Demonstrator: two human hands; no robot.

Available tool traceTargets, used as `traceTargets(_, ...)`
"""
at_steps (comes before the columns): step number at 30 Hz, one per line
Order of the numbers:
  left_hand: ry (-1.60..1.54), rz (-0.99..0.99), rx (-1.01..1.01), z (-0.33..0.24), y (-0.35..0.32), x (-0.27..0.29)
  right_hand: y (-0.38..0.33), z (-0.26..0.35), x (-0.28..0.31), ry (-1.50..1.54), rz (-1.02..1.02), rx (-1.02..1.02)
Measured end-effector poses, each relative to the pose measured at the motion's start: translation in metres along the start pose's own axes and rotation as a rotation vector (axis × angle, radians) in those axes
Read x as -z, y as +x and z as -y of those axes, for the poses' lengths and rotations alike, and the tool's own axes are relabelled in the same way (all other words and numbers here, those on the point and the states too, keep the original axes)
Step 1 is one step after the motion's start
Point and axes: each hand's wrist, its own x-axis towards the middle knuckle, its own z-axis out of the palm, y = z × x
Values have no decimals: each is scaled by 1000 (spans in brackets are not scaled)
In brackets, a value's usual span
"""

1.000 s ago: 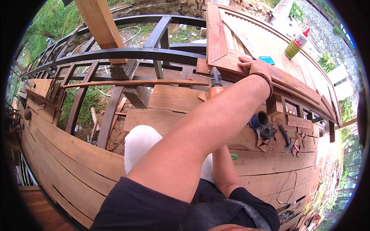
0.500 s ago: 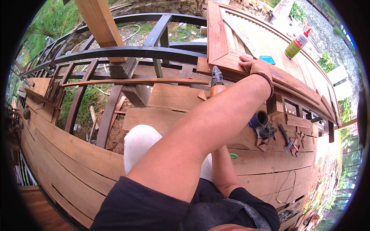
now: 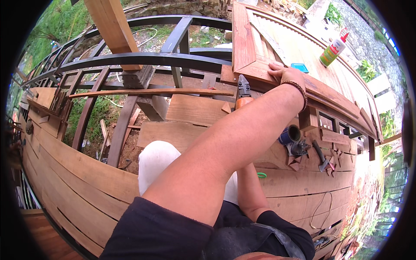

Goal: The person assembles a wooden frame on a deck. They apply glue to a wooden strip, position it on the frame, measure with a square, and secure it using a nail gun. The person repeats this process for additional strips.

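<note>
My left arm crosses in front of me, and my left hand (image 3: 286,74) rests on the near rail of a large wooden louvred panel (image 3: 260,66), fingers spread over the wood. Close below that hand, a plier-like cutter (image 3: 244,89) with a grey riveted head and an orange body points up at the panel's corner. My right forearm (image 3: 252,190) runs up beneath the left one. The right hand itself is hidden behind the left forearm, so its grip on the cutter cannot be seen. Beside the left hand, a small blue flat piece (image 3: 300,67) lies on the panel.
A glue bottle with a red cap (image 3: 333,50) stands on the panel. On the plank deck (image 3: 299,184) are an open can (image 3: 289,134), a hatchet-like tool (image 3: 320,156), wood scraps and a green ring. Left are a dark metal frame (image 3: 147,60), a wooden post (image 3: 112,30) and open gaps.
The cutter's head has tilted and shifted very slightly left. My left hand keeps its place on the rail.
</note>
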Motion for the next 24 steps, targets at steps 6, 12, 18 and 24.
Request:
traceTargets(6, -7, 27, -57, 2, -4, 4, -2, -5, 25, -750, -123, 320)
traceTargets(12, -162, -6, -418, 49, -4, 5, -131, -38, 187, -1415, -14, 190)
traceTargets(18, -631, -513, -187, 182, 26, -20, -160, 42, 197, -1398, -252, -81)
traceTargets(24, -682, -326, 2, 189, 83, -46, -222, 36, 265, -1640, -579, -645)
